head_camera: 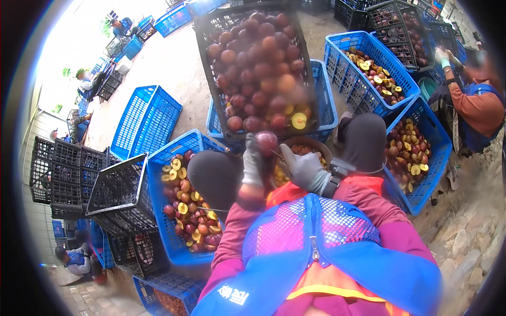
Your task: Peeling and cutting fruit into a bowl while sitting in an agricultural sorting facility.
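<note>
My left hand (252, 164), in a grey glove, holds a whole dark red plum (266, 143) by its fingers. Close on its right, my gloved right hand (307, 170) grips a small knife (278, 154); the thin blade points at the plum, and its handle is hidden in my fist. Below both hands, between my knees, a round bowl (327, 151) contains cut fruit bits. Just beyond leans a black plastic crate (206, 59) full of plums (253, 75), propped on a blue crate (326, 98). One cut plum half (299, 121) shows yellow flesh at its near edge.
Blue crates of halved plums stand at my left (158, 221) and right (435, 177). Another blue crate (395, 71) is farther right. Black crates (75, 173) are stacked at left. A co-worker (480, 98) sits at right; other people sit farther off.
</note>
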`<action>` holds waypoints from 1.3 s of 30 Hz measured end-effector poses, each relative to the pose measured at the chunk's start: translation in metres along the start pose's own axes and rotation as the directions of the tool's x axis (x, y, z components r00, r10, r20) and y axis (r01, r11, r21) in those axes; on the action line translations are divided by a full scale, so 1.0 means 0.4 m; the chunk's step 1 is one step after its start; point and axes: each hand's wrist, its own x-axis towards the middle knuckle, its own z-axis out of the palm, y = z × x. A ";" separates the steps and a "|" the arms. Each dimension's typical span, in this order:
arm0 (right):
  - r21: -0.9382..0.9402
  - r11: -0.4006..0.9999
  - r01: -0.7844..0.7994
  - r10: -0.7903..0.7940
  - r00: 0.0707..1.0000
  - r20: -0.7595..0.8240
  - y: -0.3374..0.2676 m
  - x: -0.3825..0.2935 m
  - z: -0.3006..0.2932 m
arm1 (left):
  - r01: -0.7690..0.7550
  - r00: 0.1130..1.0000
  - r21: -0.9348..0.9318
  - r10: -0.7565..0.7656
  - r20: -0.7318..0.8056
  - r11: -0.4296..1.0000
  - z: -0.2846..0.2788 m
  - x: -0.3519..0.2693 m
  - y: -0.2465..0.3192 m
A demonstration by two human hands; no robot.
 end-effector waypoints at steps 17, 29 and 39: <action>0.951 0.203 -0.231 0.403 0.905 0.134 0.025 0.108 -0.058 | -0.405 0.913 0.623 0.257 0.317 0.669 -0.089 0.104 -0.151; 0.504 0.860 -0.076 0.196 0.962 -0.191 0.018 0.042 -0.133 | -0.427 0.771 0.454 0.052 0.634 0.782 0.029 -0.083 -0.048; 0.440 0.860 0.257 -0.241 0.966 -0.094 0.015 0.058 -0.234 | 0.223 0.828 0.166 -0.277 0.488 0.960 -0.001 -0.135 -0.104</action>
